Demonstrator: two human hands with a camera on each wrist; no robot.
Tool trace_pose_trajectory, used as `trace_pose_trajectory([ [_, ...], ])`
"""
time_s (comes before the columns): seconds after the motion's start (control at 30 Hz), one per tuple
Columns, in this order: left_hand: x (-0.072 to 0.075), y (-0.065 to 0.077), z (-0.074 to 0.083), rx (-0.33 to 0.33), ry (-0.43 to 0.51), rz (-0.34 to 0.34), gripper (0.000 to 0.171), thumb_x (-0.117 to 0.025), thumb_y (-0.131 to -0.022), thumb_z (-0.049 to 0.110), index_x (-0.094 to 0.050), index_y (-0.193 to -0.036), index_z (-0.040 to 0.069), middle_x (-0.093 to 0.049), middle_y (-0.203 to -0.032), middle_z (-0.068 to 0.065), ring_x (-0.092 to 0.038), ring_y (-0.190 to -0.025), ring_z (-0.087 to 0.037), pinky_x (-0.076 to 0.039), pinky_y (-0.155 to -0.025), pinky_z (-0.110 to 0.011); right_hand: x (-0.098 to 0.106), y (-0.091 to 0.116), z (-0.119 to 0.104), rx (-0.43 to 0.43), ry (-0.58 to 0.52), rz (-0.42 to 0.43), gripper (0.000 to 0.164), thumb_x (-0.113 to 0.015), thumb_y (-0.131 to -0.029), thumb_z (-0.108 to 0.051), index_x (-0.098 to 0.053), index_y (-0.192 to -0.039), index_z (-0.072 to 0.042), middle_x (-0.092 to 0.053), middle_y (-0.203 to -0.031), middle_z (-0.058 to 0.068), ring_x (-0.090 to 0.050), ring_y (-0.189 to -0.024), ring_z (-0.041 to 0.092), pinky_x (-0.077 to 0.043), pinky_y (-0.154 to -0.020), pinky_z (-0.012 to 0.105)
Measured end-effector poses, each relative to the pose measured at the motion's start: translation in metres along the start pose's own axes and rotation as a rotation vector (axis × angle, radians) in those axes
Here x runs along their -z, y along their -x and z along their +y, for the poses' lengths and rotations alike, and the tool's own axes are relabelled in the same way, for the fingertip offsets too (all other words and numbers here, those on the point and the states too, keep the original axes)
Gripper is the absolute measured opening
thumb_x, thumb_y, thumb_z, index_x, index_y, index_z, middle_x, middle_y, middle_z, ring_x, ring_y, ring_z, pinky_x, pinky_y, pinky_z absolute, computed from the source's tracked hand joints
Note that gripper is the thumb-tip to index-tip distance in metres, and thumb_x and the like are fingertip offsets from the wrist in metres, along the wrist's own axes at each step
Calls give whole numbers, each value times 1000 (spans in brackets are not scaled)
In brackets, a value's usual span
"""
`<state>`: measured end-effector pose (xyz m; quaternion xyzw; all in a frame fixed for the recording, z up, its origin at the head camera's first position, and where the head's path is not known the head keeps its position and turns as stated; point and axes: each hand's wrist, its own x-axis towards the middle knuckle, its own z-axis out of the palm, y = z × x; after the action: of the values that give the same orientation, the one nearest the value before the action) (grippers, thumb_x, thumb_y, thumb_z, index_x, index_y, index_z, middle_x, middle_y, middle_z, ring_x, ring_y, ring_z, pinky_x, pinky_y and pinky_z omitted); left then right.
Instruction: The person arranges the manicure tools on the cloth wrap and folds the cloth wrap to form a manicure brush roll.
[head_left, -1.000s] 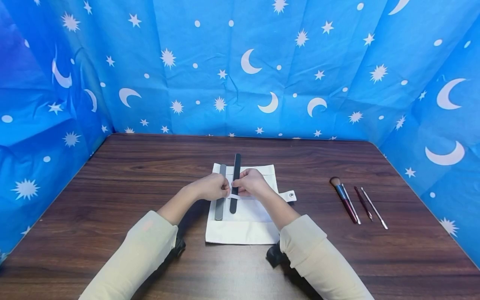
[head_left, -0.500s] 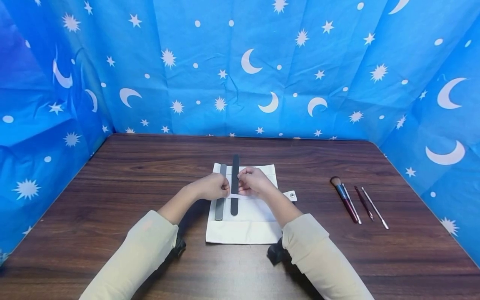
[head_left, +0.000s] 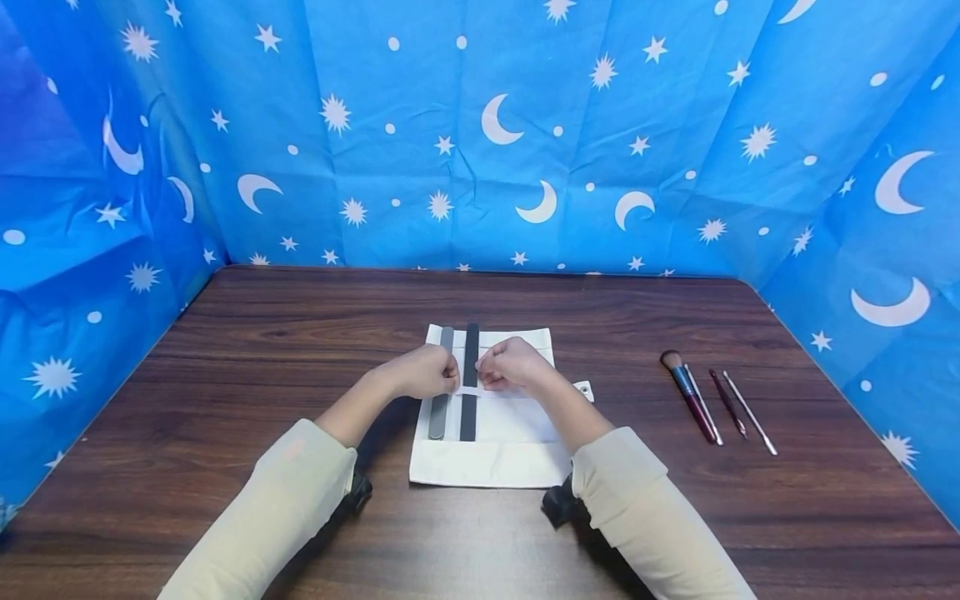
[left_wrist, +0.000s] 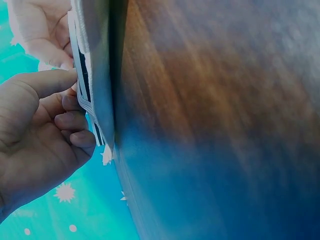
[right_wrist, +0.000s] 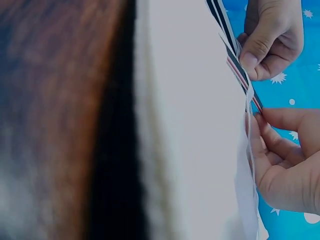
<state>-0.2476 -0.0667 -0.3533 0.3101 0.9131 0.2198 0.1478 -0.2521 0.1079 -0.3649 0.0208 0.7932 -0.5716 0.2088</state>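
Observation:
A white fabric roll pouch [head_left: 517,462] lies unrolled on the table. Across it runs a white elastic band [head_left: 470,391], which my left hand [head_left: 427,372] pinches beside a grey nail file [head_left: 439,421]. A black nail file [head_left: 468,415] passes under the band, parallel to the grey one. Its near end looks cut off straight at the edge of the pouch's front pocket. My right hand [head_left: 512,364] pinches the black file's right edge just beyond the band. In the right wrist view the thumb and fingers of that right hand [right_wrist: 292,160] meet at the file's edge.
To the right lie a makeup brush [head_left: 688,398], a thin silver tool [head_left: 703,407], a dark red tool [head_left: 727,403] and a metal cuticle pusher [head_left: 750,414]. A snap strap [head_left: 585,390] sticks out from the pouch's right side. A blue star-patterned cloth [head_left: 480,167] surrounds the table [head_left: 247,350].
The black file has slid toward me under the band, its near end now at the pocket edge. My right hand shifted its fingers to the file's edge. My left hand stayed in place.

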Motion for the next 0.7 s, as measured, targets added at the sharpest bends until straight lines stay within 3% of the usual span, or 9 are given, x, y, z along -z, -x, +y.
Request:
trace_pose_trajectory([
  [0.3, -1, -1, 1, 10, -9, -9, 16, -56, -87, 5, -63, -73, 8, -50, -60, 4, -43, -54, -8, -36, -55, -21, 3, 2, 3, 31, 97, -25, 14, -60, -81, -1, -65, -90, 9, -63, -74, 7, -59, -66, 13, -52, -68, 27],
  [0.43, -1, -1, 3, -9, -24, -13, 24, -56, -87, 4, -56, -64, 9, -43, -54, 6, -37, -50, -8, -32, -51, -21, 11, 6, 1, 51, 135, 8, 17, -63, -81, -5, -67, -92, 8, -65, -82, 10, -62, -71, 16, -52, -69, 28],
  [0.57, -3, -3, 6, -21, -45, -11, 33, -55, -87, 4, -47, -56, 12, -36, -50, 6, -32, -47, -8, -28, -49, -21, 34, 17, -5, 55, 163, 79, 23, -65, -84, -9, -65, -100, 8, -64, -96, 18, -64, -81, 24, -52, -71, 29],
  [0.7, -6, -7, 13, -7, -31, 12, 26, -56, -87, 5, -56, -62, 11, -45, -54, 6, -39, -49, -8, -34, -51, -21, 70, 32, -4, 63, 168, 136, 29, -59, -88, -10, -60, -109, 10, -60, -106, 23, -63, -89, 28, -51, -75, 32],
])
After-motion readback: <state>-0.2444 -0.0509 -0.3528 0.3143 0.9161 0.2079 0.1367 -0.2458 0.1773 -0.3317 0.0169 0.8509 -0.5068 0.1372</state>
